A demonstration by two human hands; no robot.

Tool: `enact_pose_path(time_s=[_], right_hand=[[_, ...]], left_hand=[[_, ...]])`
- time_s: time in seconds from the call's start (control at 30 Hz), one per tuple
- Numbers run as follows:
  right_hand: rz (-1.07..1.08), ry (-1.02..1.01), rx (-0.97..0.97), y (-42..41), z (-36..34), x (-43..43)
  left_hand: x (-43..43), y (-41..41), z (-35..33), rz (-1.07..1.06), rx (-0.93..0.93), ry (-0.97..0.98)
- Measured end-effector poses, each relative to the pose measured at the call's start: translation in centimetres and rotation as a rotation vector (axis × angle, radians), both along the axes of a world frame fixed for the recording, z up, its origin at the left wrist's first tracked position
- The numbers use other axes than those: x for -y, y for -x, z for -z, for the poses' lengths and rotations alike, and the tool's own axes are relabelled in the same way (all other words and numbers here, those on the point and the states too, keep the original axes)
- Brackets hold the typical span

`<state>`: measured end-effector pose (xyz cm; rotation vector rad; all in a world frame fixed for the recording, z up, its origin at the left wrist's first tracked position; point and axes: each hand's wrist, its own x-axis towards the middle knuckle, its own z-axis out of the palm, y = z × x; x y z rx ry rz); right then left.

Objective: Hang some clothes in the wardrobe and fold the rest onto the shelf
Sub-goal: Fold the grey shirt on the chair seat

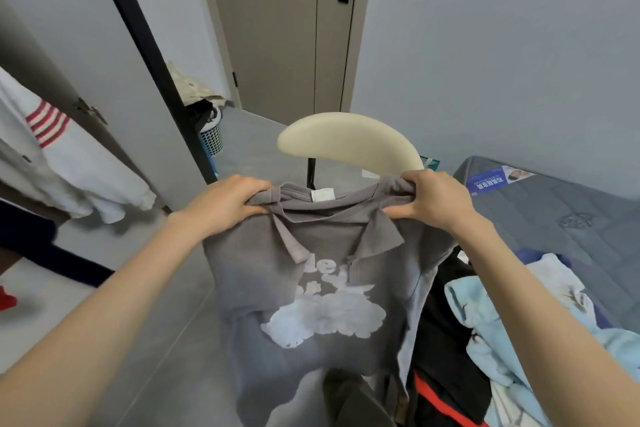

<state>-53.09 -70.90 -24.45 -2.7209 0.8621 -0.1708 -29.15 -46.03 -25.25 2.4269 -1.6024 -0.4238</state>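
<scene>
Currently the left hand point(221, 206) and right hand point(438, 199) each pinch 1 shoulder of the grey shirt point(311, 288). Its collar spans between the fingers; its body hangs below them.

A shirt point(304, 288) is held up at centre — chair back point(349, 144) just behind it, door point(277, 28) beyond. A hung garment point(62, 163) is seen left; a bed point(561, 215) with piled clothes point(498, 333) right.

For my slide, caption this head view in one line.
Both hands, left and right, hold a grey shirt up by its shoulders.
</scene>
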Motion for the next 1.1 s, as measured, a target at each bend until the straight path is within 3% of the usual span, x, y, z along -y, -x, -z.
enact_pose_path(time_s=[0.33, 0.5, 1.1], right_hand=[[0.01, -0.012, -0.085, -10.8, 7.9, 10.3], [0.084, 0.007, -0.055, -15.5, 11.6, 13.8], [-0.057, 0.143, -0.243, -20.9, 27.0, 17.3]], left_hand=[[12.5, -8.5, 7.7, -0.186, -0.003, -0.103], [16.7, -11.5, 11.2, -0.306, 0.07, -0.045], [20.6, -14.6, 26.4, -0.264, 0.19, -0.026]])
